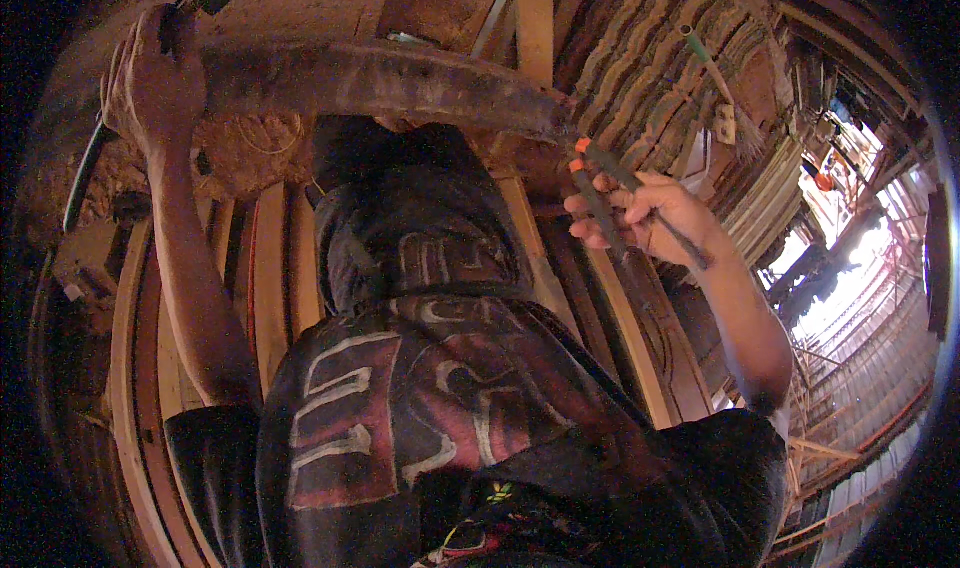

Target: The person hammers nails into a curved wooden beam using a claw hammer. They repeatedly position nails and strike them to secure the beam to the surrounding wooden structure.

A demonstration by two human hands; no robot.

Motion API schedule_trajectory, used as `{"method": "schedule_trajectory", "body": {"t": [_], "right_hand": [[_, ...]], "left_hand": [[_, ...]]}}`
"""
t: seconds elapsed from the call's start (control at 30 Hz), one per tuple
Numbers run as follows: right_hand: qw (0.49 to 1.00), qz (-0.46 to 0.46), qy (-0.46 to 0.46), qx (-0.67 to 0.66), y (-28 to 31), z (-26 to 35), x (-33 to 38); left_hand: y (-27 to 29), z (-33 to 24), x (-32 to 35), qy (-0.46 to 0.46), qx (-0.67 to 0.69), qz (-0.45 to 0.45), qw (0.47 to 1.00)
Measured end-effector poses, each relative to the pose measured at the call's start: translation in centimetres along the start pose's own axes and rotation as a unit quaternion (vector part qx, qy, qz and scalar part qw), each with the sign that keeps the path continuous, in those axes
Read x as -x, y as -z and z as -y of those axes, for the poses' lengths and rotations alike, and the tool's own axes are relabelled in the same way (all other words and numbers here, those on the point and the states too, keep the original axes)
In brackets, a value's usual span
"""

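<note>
At the upper left my left hand (155, 78) is closed around a dark slim bar (84, 176). The bar's lower end sticks out beneath the fist, and a dark piece shows above it; what kind of tool it is I cannot tell. That hand is right by the left end of a long brown wooden board (380, 80), which looks bent in this view. On the right, near the board's other end, my right hand (645, 213) grips a pair of dark handles (612, 168) with orange tips. Whether these are joined as one tool is hidden by the fingers.
Upright wooden planks (270, 268) stand below the board on both sides of my body. A stack of wavy-edged sheets (640, 58) lies at the upper right, with a green-ended stick broom (705, 56) by it. Bright light enters beside a corrugated metal wall (880, 408).
</note>
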State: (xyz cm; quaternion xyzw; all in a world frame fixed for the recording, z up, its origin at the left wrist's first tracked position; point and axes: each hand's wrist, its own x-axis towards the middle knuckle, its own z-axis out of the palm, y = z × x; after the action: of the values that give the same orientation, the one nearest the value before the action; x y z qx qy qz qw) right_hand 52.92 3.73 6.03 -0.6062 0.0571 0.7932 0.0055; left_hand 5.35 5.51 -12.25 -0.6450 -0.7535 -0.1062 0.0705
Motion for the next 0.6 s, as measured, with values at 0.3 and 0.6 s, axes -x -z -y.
{"method": "schedule_trajectory", "body": {"t": [0.3,0.6], "right_hand": [[0.997,0.008,-0.074,0.037,1.2,4.1,-0.8],[0.981,0.088,-0.074,-0.154,3.1,2.9,-1.7]], "left_hand": [[-0.3,0.0,-0.2,-0.007,0.004,-0.003,1.0],[0.3,-0.1,-0.5,0.011,-0.002,0.025,1.0]]}}
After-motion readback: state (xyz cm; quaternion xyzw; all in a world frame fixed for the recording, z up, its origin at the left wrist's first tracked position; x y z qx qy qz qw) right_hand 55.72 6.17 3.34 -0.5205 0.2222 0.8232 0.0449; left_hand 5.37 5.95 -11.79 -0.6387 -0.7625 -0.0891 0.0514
